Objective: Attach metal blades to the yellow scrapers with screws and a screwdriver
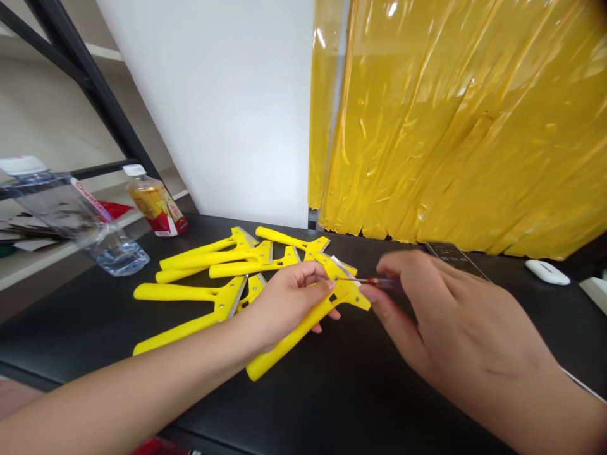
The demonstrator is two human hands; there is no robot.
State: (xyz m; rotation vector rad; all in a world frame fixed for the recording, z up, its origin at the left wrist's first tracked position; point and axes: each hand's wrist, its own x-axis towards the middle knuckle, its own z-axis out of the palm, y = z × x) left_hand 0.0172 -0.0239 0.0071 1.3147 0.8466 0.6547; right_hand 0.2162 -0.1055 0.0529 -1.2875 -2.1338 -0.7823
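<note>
My left hand (289,297) is closed around the neck of a yellow scraper (291,338), whose handle slants down toward me and whose wide head faces right. Between the thumb and fingers of my right hand (441,309) is a screwdriver (382,282); most of its handle is hidden by the hand. The thin shaft reaches left to a screw on the scraper's head, with the tip at or very near it. Several more yellow scrapers (177,292) with metal blades lie in a loose pile behind and left of my left hand.
On the black table (332,398) stand a large clear bottle (90,215), leaning, and a smaller red-labelled drink bottle (156,205). A phone (455,256) showing digits and a white earbud case (547,272) lie at the back right. Yellow plastic sheeting (450,126) hangs behind.
</note>
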